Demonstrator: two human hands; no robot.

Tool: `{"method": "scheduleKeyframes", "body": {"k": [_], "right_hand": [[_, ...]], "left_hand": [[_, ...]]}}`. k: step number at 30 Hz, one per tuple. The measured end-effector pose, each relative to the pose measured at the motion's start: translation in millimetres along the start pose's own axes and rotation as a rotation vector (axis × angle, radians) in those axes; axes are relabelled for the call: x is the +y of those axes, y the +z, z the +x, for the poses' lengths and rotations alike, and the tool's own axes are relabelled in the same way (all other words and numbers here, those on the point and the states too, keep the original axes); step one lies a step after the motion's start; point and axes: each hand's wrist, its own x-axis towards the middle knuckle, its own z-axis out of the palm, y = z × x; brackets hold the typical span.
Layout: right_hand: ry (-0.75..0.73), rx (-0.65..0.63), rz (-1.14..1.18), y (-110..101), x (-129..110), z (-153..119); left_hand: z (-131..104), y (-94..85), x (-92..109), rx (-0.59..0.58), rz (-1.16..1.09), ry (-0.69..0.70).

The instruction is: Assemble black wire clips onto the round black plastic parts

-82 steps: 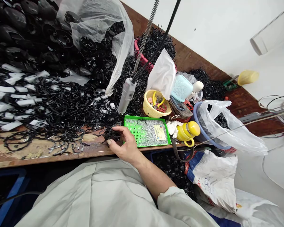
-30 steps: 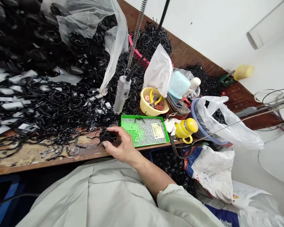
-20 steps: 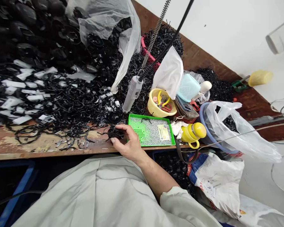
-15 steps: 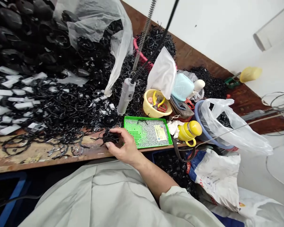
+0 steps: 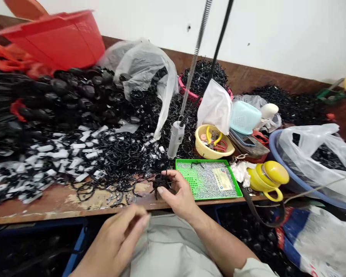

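My right hand (image 5: pixel 180 194) is at the bench edge, its thumb and fingers closed round a small black plastic part (image 5: pixel 161 182) with thin prongs sticking out. A green tray (image 5: pixel 200 195) of tiny silvery grains with a paper label lies just right of those fingers. Above the black part hangs a grey electric screwdriver (image 5: pixel 176 140), tip down, on a coiled spring. My left hand (image 5: pixel 118 234) is in front of the bench edge, slightly blurred. Its fingers are curled with the thumb close against them; whether anything is between them is hidden.
Heaped black parts (image 5: pixel 118 156) and white pieces (image 5: pixel 60 154) cover the bench's left side. Behind them stands a red basket (image 5: pixel 60 38). On the right are a yellow bowl (image 5: pixel 213 150) with pliers, a yellow cup (image 5: pixel 265 179) and a blue basin (image 5: pixel 288 165). A blue crate (image 5: pixel 77 246) sits below.
My left hand has come into view at the lower left. My right hand still holds the black part. The head view has turned to the left, showing the red basket.
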Motion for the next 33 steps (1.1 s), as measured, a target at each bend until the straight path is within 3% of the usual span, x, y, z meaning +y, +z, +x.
{"method": "scheduleKeyframes", "body": {"k": [5, 10, 14, 17, 20, 25, 28, 30, 33], "right_hand": [[-0.002, -0.166, 0.003, 16, -16, -4], [-0.127, -0.19, -0.028, 22, -7, -5], [-0.16, -0.272, -0.052, 22, -2, -1], [-0.187, -0.375, -0.115, 15, -4, 6], [-0.263, -0.342, -0.195, 9, -6, 14], [-0.469, -0.313, -0.283, 15, -4, 15], [-0.485, -0.337, -0.278, 20, -1, 13], [-0.476, -0.303, -0.358, 19, 0, 15], [-0.572, -0.255, -0.61, 15, -4, 20]], "left_hand": [[20, 16.9, -1, 0.036, -0.135, -0.039], [19, 13.5, -5, -0.071, -0.396, -0.132], [26, 12.3, -15, 0.006, -0.517, -0.146], [30, 13.8, -21, 0.064, -0.469, -0.115], [30, 13.6, -26, 0.11, -0.323, -0.039], [25, 7.7, -26, 0.051, -0.06, 0.09], [24, 3.7, -26, 0.021, 0.047, 0.144], [26, 1.8, -27, 0.016, 0.038, 0.074], [31, -0.5, -28, -0.059, -0.154, -0.208]]}}
